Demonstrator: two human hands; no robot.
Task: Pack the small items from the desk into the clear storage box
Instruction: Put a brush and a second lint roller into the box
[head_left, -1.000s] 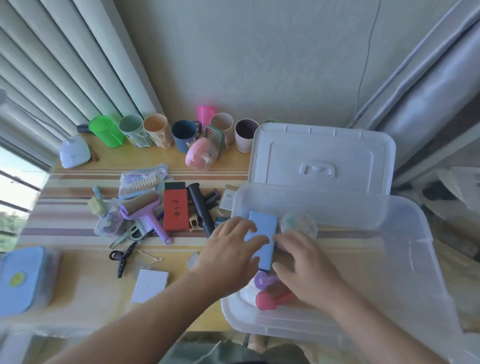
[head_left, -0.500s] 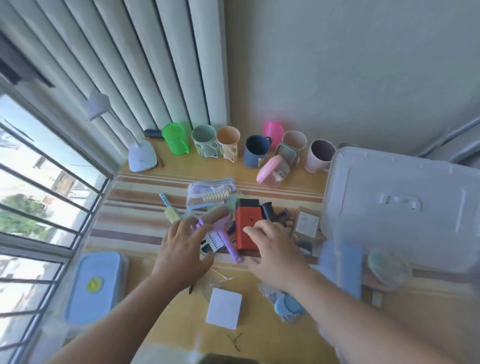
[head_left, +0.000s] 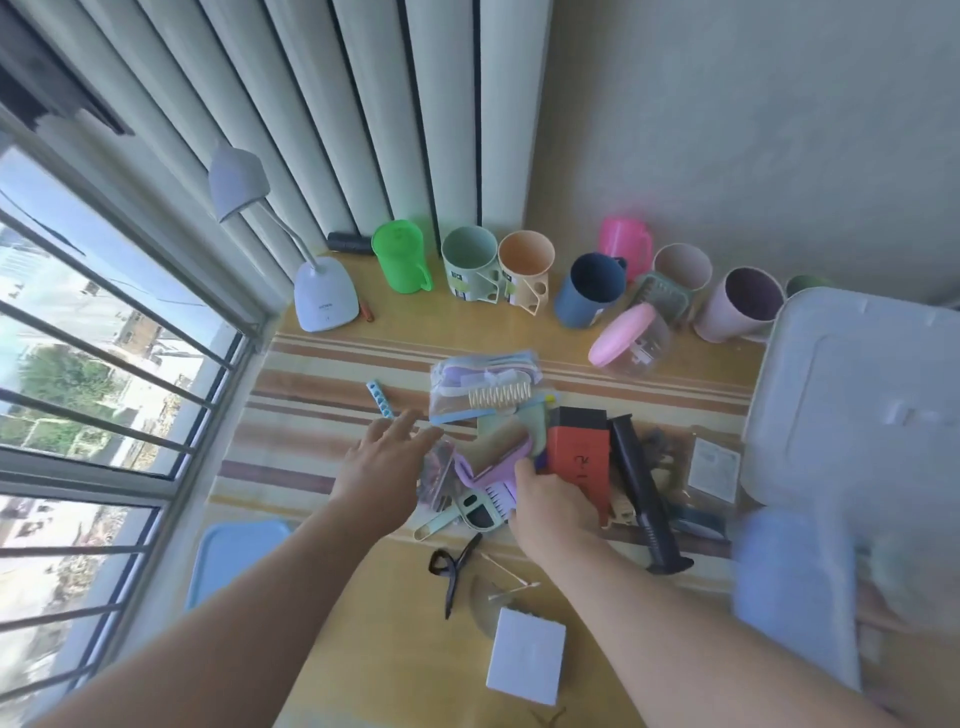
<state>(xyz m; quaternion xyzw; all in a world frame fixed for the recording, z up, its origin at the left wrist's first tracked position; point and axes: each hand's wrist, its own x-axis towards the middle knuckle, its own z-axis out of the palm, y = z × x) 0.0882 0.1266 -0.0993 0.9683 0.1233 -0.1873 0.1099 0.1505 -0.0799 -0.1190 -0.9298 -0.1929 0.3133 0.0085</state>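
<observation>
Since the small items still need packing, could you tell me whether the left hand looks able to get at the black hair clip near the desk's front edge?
Probably yes: the black hair clip lies apart on bare desk, uncovered, and the left hand is open just above it.

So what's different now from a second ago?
Both hands came out of the clear storage box to the pile on the desk. The right hand now grips the purple roller's handle; the left hand reaches open over a small bag. The cups and lamp stayed put.
</observation>
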